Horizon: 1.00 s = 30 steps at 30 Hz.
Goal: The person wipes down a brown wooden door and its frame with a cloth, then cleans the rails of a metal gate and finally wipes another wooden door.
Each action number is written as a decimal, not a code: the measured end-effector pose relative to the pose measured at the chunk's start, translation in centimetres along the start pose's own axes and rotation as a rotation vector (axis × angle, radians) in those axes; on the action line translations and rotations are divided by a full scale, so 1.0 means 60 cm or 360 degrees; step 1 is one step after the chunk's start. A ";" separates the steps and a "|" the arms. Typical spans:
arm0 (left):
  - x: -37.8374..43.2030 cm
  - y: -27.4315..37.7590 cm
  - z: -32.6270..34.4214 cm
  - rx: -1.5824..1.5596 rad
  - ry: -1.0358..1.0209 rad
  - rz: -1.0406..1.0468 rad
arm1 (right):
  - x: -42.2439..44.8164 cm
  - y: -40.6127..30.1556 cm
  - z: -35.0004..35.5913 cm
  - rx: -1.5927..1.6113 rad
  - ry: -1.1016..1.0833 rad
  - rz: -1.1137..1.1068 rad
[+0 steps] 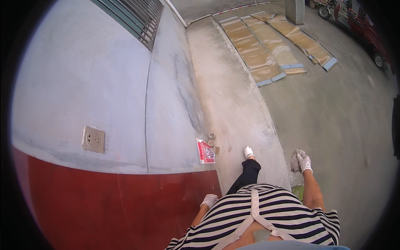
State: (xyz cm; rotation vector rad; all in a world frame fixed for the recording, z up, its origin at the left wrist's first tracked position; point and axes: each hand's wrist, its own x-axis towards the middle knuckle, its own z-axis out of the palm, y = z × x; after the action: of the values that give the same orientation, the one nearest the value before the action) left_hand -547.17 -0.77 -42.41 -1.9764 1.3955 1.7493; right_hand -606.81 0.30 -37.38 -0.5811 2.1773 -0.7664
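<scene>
My right hand, in a white glove, grips a crumpled grey cloth out to the right of my body, over the concrete floor. On the other side, my left hand is also gloved and hangs by my hip, nearest to the red lower part of the wall. Its fingers look curled, but I cannot see whether anything is inside them. One white shoe shows on the pale concrete strip along the wall.
A red printed packet leans at the wall's foot beside two small round containers. A wall socket is at left, a barred window above. Clear yellowish plastic strips lie ahead near a pillar and a red three-wheeled vehicle.
</scene>
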 end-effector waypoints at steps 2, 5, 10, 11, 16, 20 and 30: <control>0.046 0.112 -0.019 -0.0298 -0.0075 -0.0097 | 0.073 -0.041 0.027 0.0096 -0.0001 0.0035; 0.095 0.253 -0.103 0.0037 -0.0009 0.0404 | 0.200 -0.024 0.094 0.0044 0.0030 -0.0010; 0.240 0.342 -0.238 0.0179 0.0301 0.0393 | 0.308 -0.208 0.095 0.0624 -0.0044 0.0294; 0.266 0.354 -0.257 0.0288 0.0337 0.0464 | 0.342 -0.238 0.094 0.0779 -0.0048 0.0234; 0.311 0.555 -0.359 -0.0094 0.0436 0.0225 | 0.459 -0.417 0.096 0.1316 -0.0063 0.0126; 0.329 0.714 -0.418 -0.0141 0.0621 0.0164 | 0.614 -0.515 0.179 0.1405 -0.0213 0.0154; 0.384 0.951 -0.504 -0.0499 0.0856 0.0130 | 0.815 -1.086 0.387 0.1049 -0.0988 -0.0210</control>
State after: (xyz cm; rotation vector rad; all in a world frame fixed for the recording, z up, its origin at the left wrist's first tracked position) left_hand -569.05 -64.01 -27.41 -2.7506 1.4194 1.6174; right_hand -608.77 -84.08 -30.24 -0.5217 1.2339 -1.1265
